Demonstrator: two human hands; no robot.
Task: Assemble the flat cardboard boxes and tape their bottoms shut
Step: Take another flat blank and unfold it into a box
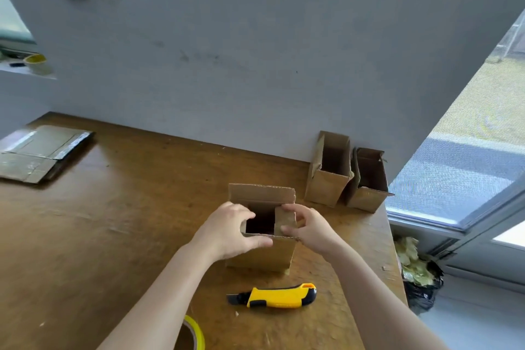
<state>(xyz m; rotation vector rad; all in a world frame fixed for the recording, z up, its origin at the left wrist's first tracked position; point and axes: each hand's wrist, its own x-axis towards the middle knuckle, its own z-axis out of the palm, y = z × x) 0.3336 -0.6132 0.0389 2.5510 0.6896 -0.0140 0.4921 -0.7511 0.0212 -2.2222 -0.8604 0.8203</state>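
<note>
At the upper left of the frame a yellow-rimmed roll of tape (37, 63) is sitting on a pale window ledge (17, 72). Below it, at the left edge, a stack of flat brown cardboard boxes with shiny tape strips (39, 152) is lying on the brown wooden counter (119, 221). At the bottom centre a second roll of yellow tape (191, 334) is showing only partly at the frame edge. In the middle of the frame a small brown cardboard box (262, 253) is standing upright on the counter, its top open and its far flap sticking up. The left hand (230, 231) is gripping the box's left wall and near edge, thumb lying along the front rim. The right hand (309, 229) is pinching the box's right side flap between thumb and fingers. Just below the box a yellow and black utility knife (277, 295) is lying on the counter. At the right, two open, assembled brown cardboard boxes (348, 172) are standing side by side against the grey wall (227, 65)
</note>
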